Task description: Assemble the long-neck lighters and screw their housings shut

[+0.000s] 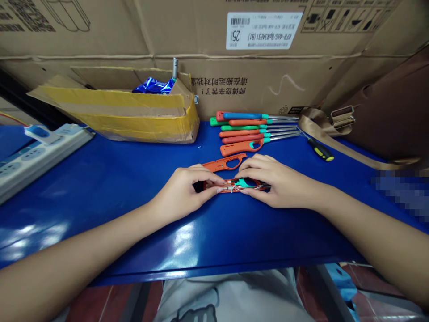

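Observation:
On the blue table lies an opened orange gas lighter (pixel 231 186), its inner parts and a green trigger exposed. My left hand (pixel 187 188) pinches its left end between thumb and fingers. With thumb and fingertips, my right hand (pixel 268 181) grips the other end around the trigger area. Just behind it rests a loose orange casing half (pixel 224 164) with a loop-shaped trigger opening, close to the fingers of both hands. What sits under my fingertips is partly hidden.
Several finished-looking lighters (pixel 243 147) lie in a row behind. A screwdriver (pixel 321 150) and a tan strap (pixel 335 138) are at right. A taped cardboard box (pixel 134 125) and a power strip (pixel 43 156) stand left. A large carton (pixel 208 40) walls the back.

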Motion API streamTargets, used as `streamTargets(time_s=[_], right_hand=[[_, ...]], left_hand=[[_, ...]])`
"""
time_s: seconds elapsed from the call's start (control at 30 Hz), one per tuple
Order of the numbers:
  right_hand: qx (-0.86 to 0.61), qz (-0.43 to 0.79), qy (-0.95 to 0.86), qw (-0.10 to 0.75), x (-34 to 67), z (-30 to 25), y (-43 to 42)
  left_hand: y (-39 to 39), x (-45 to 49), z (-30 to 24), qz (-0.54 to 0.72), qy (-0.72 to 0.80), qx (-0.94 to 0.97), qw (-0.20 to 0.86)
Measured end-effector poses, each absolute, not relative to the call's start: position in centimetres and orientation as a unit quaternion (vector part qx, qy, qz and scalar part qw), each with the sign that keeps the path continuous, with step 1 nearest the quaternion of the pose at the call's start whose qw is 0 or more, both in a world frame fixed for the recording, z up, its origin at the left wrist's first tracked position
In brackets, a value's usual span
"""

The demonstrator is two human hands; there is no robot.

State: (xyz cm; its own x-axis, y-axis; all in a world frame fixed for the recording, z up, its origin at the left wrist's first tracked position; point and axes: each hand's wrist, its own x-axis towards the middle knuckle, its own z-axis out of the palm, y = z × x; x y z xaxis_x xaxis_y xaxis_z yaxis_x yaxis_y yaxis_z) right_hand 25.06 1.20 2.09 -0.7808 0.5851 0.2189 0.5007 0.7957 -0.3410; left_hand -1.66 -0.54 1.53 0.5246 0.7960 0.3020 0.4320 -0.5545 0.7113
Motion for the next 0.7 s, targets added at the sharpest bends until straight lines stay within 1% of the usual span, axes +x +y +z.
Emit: streamTargets(time_s=[0.13,0.33,0.43,0.7], right_hand=[[-0.293,0.131,-0.934,0.155,25.0,2.1,1.2],[-0.295,0.121,-0.935,0.156,25.0,2.2,1.0],[-0.322,0.128,-0.924,0.162,24.7,2.3,0.8],[-0.364,0.194,-0.882,0.226,23.7,1.8,0.7]], left_hand=[[-0.7,-1.5,1.5,0.316,0.379,0.817,0.299],[-0.8,-2.0,2.1,0.288,0.342,0.86,0.248],[-0.8,-2.1,2.4,0.281,0.322,0.873,0.236],[-0.8,-1.9,2.5,0.26,0.325,0.871,0.26]])
